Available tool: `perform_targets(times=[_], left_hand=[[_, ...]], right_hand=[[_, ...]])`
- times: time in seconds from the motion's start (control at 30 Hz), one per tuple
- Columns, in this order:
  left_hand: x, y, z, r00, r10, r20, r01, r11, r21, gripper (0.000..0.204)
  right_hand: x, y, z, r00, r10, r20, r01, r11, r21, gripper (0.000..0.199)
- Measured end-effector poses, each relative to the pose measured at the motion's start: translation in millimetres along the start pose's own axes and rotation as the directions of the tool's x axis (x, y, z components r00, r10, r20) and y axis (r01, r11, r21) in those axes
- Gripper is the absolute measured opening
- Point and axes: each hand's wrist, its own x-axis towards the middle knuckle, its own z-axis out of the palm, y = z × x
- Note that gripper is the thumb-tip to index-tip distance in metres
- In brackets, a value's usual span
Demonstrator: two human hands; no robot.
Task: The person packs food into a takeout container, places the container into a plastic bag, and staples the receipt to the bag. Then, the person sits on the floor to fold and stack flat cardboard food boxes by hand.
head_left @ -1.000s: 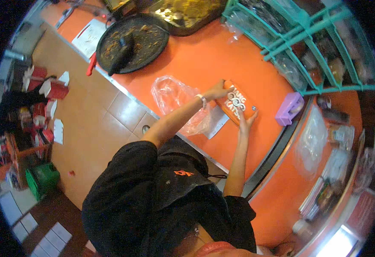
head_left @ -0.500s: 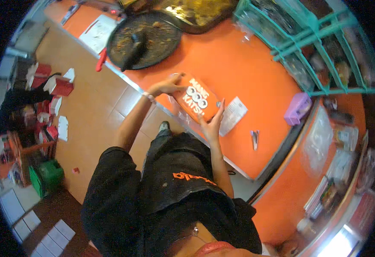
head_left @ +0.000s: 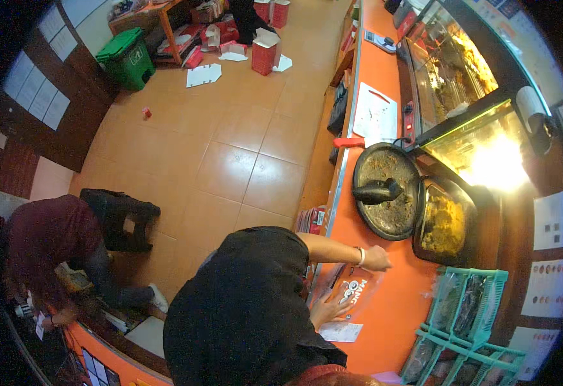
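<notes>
An orange box (head_left: 347,291) with white print and round eye-like shapes lies on the orange counter, close to its front edge. Clear plastic (head_left: 374,287), which looks like a bag, surrounds it. My right hand (head_left: 327,310) rests flat on the box's lower part, fingers stretched out. My left hand (head_left: 376,258), with a bracelet at the wrist, is closed at the far edge of the plastic and seems to pinch it; its fingertips are partly hidden. Beside my right hand lies a white paper slip (head_left: 342,332).
A black stone mortar (head_left: 367,219) with a pestle and a tray of yellow food (head_left: 445,222) stand beyond my left hand. Teal baskets (head_left: 466,344) sit along the back. A lit food display case (head_left: 487,145) is farther off. Another person (head_left: 53,235) bends over at the far left.
My view has swung round, showing more floor and the display case. The box, held up between both hands before, now lies on the counter; my left hand has moved off it to the plastic.
</notes>
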Motion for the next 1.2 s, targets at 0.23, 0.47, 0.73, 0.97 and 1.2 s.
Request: perform_targets(times=[0.23, 0.47, 0.73, 0.97, 1.2], left_hand=[[-77, 21, -60, 0.838, 0.381, -0.389, -0.385, 0.920, 0.071, 0.031], [-74, 18, -32, 0.969, 0.221, -0.115, -0.239, 0.694, -0.680, 0.031], [-96, 49, 35, 0.808, 0.589, 0.003, -0.579, 0.794, 0.187, 0.037], [-25, 75, -65, 0.966, 0.238, 0.098, -0.057, 0.568, -0.821, 0.010], [0, 106, -196, 0.889, 0.426, 0.168, -0.237, 0.742, -0.627, 0.047]], right_hand=[[2, 18, 17, 0.946, -0.055, -0.320, 0.164, 0.931, 0.326, 0.044], [-23, 90, 70, 0.794, 0.596, 0.120, -0.415, 0.388, 0.823, 0.061], [-33, 103, -66, 0.704, 0.604, -0.373, 0.166, 0.371, 0.914, 0.035], [-28, 82, -108, 0.731, 0.628, -0.268, 0.152, 0.233, 0.961, 0.037], [-12, 126, -172, 0.746, 0.613, -0.261, 0.328, 0.003, 0.945, 0.035]])
